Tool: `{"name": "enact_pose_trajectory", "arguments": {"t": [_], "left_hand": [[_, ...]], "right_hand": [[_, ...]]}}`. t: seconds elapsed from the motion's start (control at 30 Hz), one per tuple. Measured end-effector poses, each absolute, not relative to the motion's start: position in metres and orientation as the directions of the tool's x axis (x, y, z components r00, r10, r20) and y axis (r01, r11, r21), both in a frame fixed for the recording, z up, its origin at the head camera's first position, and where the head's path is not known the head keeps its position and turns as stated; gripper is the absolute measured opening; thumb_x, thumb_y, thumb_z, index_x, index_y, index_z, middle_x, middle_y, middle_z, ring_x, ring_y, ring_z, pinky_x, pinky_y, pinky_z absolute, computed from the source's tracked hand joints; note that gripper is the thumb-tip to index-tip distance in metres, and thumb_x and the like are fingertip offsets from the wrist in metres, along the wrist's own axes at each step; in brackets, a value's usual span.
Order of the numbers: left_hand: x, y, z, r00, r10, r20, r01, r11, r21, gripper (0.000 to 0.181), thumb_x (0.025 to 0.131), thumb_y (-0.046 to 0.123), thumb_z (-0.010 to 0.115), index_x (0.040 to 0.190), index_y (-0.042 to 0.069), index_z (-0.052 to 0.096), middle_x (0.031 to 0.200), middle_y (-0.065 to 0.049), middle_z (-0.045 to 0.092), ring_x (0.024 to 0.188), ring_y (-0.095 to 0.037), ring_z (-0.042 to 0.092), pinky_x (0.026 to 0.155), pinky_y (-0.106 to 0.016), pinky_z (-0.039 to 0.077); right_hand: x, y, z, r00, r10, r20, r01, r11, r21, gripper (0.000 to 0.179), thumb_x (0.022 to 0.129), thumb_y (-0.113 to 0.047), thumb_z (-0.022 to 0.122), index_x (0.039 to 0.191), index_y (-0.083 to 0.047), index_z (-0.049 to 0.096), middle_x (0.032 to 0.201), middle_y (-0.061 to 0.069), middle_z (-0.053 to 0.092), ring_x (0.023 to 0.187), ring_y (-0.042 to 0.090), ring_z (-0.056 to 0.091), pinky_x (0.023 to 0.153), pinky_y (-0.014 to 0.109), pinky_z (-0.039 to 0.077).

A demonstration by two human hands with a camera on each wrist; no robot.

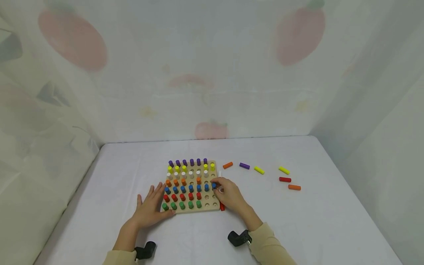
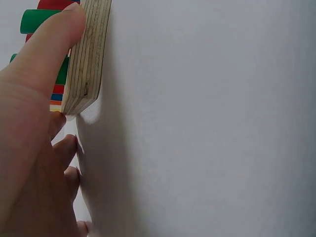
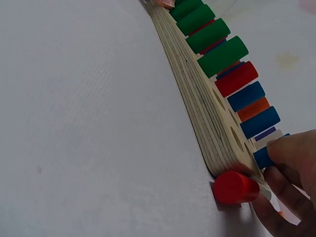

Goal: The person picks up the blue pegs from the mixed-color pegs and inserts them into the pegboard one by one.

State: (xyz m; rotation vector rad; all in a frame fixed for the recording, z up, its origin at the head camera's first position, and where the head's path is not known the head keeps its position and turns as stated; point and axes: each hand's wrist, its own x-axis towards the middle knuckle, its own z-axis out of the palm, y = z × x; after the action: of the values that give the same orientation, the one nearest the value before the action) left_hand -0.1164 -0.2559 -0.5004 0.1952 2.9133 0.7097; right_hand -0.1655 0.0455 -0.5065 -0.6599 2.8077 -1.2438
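A wooden pegboard (image 1: pixel 212 210) stands on the table with rows of purple, yellow, white, orange, blue, red and green pegs. My left hand (image 1: pixel 148 211) lies at its near left corner, fingers spread along the left side and thumb at the front edge. In the left wrist view that thumb (image 2: pixel 54 37) lies against the board's edge beside a green peg (image 2: pixel 37 22). At the right end of the blue row, my right hand (image 1: pixel 232 195) pinches a blue peg (image 3: pixel 263 158) between thumb and fingertips. The peg stands at a hole there, its lower end close to the board.
A loose red peg (image 3: pixel 236 187) lies against the board's near right corner, below the right hand. Behind that hand is a white peg (image 1: pixel 220 173). Farther right lie loose pegs, among them an orange peg (image 1: pixel 228 165), a purple peg (image 1: pixel 244 166) and a red peg (image 1: pixel 285 179).
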Motion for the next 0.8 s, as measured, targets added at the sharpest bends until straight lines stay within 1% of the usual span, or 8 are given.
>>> {"name": "enact_pose_trajectory", "arguments": {"t": [0.2, 0.37, 0.5, 0.67, 0.8], "left_hand": [[-0.117, -0.257, -0.499, -0.983, 0.160, -0.096, 0.102, 0.893, 0.438, 0.105, 0.066, 0.066, 0.067, 0.147, 0.013, 0.024, 0.152, -0.014, 0.021, 0.138, -0.044, 0.011, 0.098, -0.073, -0.006], [-0.116, -0.257, -0.499, -0.983, 0.160, -0.085, 0.109, 0.896, 0.431, 0.105, 0.066, 0.065, 0.067, 0.147, 0.013, 0.024, 0.152, -0.014, 0.022, 0.138, -0.043, 0.012, 0.098, -0.073, -0.004], [-0.115, -0.258, -0.498, -0.982, 0.171, -0.075, 0.123, 0.896, 0.426, 0.104, 0.067, 0.065, 0.067, 0.146, 0.012, 0.025, 0.151, -0.014, 0.023, 0.138, -0.043, 0.013, 0.098, -0.073, -0.003], [-0.117, -0.261, -0.496, -0.979, 0.193, -0.071, 0.146, 0.894, 0.424, 0.103, 0.067, 0.068, 0.065, 0.145, 0.011, 0.029, 0.150, -0.014, 0.027, 0.137, -0.043, 0.017, 0.098, -0.074, 0.001], [-0.118, -0.265, -0.492, -0.975, 0.203, -0.087, 0.148, 0.891, 0.429, 0.102, 0.067, 0.069, 0.064, 0.144, 0.011, 0.030, 0.148, -0.014, 0.031, 0.136, -0.043, 0.020, 0.098, -0.074, 0.005]], "right_hand": [[-0.164, 0.049, -0.501, -0.907, -0.395, 0.149, -0.370, 0.572, -0.732, 0.036, 0.088, -0.014, 0.061, 0.123, -0.013, 0.054, 0.113, -0.001, 0.061, 0.094, 0.007, 0.057, 0.079, 0.025, 0.052], [-0.164, 0.054, -0.496, -0.905, -0.393, 0.160, -0.375, 0.562, -0.737, 0.036, 0.090, -0.017, 0.058, 0.125, -0.014, 0.052, 0.118, -0.002, 0.059, 0.096, 0.007, 0.058, 0.081, 0.024, 0.051], [-0.165, 0.063, -0.494, -0.913, -0.362, 0.186, -0.378, 0.588, -0.715, 0.032, 0.091, -0.020, 0.057, 0.122, -0.016, 0.054, 0.115, -0.005, 0.060, 0.096, 0.006, 0.059, 0.081, 0.023, 0.051], [-0.169, 0.078, -0.489, -0.916, -0.326, 0.234, -0.395, 0.621, -0.678, 0.025, 0.090, -0.018, 0.059, 0.115, -0.016, 0.057, 0.109, -0.006, 0.062, 0.095, 0.006, 0.060, 0.081, 0.026, 0.052], [-0.172, 0.094, -0.481, -0.922, -0.297, 0.247, -0.385, 0.668, -0.637, 0.024, 0.089, -0.019, 0.061, 0.113, -0.018, 0.058, 0.108, -0.007, 0.063, 0.097, 0.008, 0.059, 0.082, 0.028, 0.052]]}}
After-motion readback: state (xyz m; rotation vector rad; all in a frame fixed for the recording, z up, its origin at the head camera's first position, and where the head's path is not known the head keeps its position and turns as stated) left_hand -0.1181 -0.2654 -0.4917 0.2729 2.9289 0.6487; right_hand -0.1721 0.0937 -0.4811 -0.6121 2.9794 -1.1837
